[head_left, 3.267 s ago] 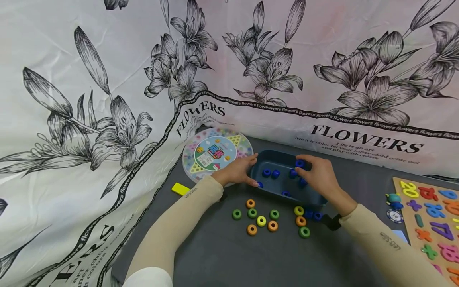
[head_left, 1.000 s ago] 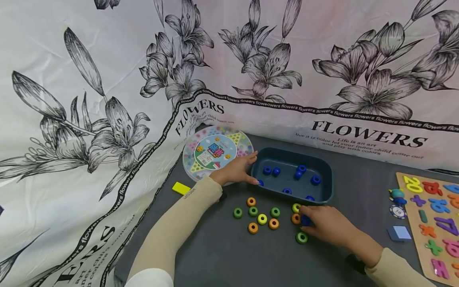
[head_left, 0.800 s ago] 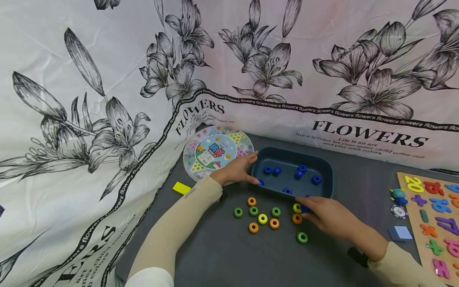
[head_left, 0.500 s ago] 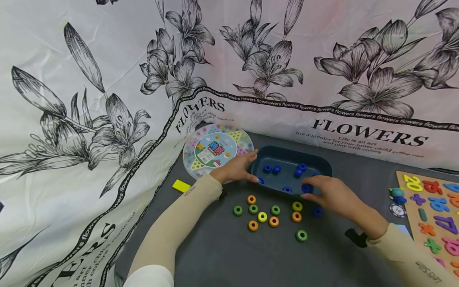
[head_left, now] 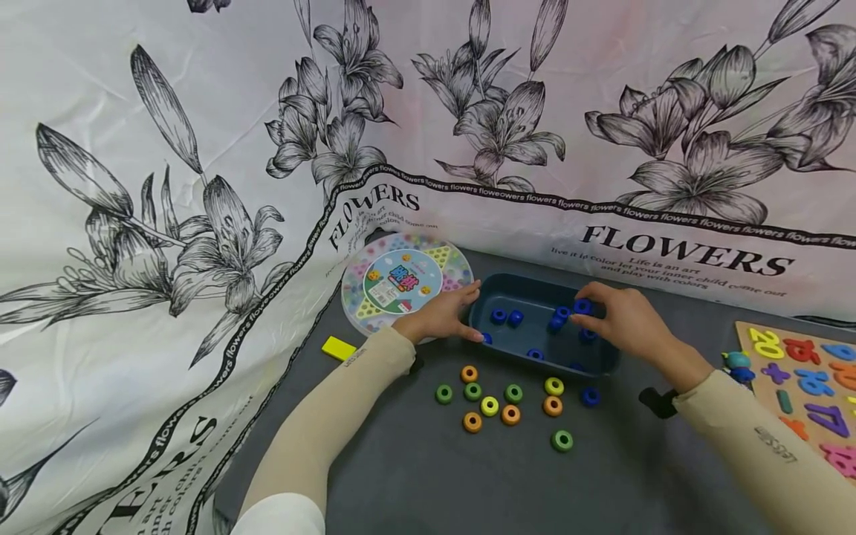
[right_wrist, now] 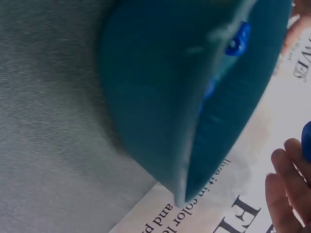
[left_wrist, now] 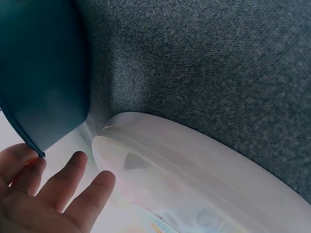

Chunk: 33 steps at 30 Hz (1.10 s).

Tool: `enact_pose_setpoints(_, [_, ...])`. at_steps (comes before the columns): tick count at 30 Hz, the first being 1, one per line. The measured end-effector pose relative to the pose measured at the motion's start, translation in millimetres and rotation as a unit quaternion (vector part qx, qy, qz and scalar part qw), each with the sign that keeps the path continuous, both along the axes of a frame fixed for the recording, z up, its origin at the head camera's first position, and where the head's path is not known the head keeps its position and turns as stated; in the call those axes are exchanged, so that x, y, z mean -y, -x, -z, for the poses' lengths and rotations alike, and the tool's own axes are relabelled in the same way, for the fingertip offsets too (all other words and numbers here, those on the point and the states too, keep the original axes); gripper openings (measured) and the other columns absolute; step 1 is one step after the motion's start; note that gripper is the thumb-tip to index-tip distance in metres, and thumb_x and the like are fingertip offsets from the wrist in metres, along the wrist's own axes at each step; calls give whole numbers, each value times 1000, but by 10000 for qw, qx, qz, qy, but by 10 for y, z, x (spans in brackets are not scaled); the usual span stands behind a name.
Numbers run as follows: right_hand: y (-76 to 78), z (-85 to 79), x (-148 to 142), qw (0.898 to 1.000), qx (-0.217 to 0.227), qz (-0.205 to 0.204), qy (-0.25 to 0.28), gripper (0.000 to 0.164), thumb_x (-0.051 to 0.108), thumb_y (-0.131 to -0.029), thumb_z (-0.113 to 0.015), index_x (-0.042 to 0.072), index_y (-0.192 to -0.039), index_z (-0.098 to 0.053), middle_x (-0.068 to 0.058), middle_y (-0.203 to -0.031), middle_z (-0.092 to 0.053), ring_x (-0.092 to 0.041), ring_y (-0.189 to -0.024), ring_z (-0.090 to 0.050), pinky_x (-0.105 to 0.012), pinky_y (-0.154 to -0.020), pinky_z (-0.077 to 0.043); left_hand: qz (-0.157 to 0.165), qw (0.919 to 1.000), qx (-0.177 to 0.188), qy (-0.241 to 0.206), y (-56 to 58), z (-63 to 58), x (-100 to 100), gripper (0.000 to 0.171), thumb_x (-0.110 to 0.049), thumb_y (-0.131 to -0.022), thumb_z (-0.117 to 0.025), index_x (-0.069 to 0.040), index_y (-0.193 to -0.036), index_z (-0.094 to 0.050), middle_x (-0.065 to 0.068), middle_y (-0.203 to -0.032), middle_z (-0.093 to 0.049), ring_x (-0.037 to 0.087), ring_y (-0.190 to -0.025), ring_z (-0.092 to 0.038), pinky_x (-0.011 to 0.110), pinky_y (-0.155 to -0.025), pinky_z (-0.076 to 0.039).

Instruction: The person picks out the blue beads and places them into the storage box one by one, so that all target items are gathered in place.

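Note:
A dark blue-green plastic box (head_left: 508, 353) sits on the table with several blue beads (head_left: 498, 316) inside. My left hand (head_left: 441, 312) holds the box by its left end; in the left wrist view, fingertips (left_wrist: 29, 158) meet at the rim while the other fingers spread apart. Above the right part of the box, my right hand (head_left: 628, 319) pinches a blue bead (head_left: 582, 306) between thumb and fingers. The same bead shows at the right edge of the right wrist view. One blue bead (head_left: 591, 396) lies on the table in front of the box.
Several orange, green and yellow ring beads, such as a green one (head_left: 562, 441), lie in front of the box. A round game case (head_left: 374, 260) stands behind the left hand, near a yellow block (head_left: 337, 348). A number board (head_left: 796, 386) and small toy (head_left: 738, 361) are at right.
My right hand picked up a blue bead from the table beside the yellow and orange rings and carried it up and back over the box. My left hand stayed at the box's left end.

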State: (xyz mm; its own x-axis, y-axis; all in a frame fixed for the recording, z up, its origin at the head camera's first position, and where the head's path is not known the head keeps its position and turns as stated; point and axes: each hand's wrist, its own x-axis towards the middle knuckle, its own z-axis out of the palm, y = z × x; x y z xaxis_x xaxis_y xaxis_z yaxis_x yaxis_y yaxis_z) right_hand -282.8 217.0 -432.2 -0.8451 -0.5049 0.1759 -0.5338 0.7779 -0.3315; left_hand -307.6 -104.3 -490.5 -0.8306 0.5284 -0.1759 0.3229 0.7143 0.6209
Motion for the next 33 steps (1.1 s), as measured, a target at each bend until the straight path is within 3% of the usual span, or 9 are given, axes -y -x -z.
enact_pose_setpoints(7, [103,-178,51,9996,165,217,119,41,40,-87,-63,11,-116,-59,-18,-116,-63,-35,-94,-63,-53,-76,-49,51,9999,75,78,4,-46,1,98,-44,-73,-76,-11,-149,-22,-4,-157,-14,17,-143,-22,35,-113,-29])
enact_pose_setpoints(14, [166,-183,162,9995,-52,137,268,41,35,-87,-64,9,-119,-59,-15,-109,-67,-36,-92,-64,-53,-76,-49,128,9999,83,-27,2,-52,-16,99,-44,-73,-76,-10,-149,-22,-5,-157,-13,17,-143,-21,34,-113,-30])
enact_pose_setpoints(23, [191,-129,217,9989,-203,93,402,40,31,-87,-66,9,-119,-59,-14,-111,-66,-37,-92,-64,-53,-76,-50,139,9999,-16,-5,33,-33,-32,99,-45,-72,-77,-9,-148,-25,-3,-158,-13,17,-143,-22,34,-112,-31])
enact_pose_setpoints(33, [195,-112,272,9990,-63,13,444,41,29,-86,-66,8,-121,-57,-16,-115,-65,-37,-99,-64,-53,-79,-50,0,10000,-34,12,12,-36,-7,96,-43,-72,-77,-7,-147,-27,-3,-158,-13,17,-143,-21,34,-112,-31])
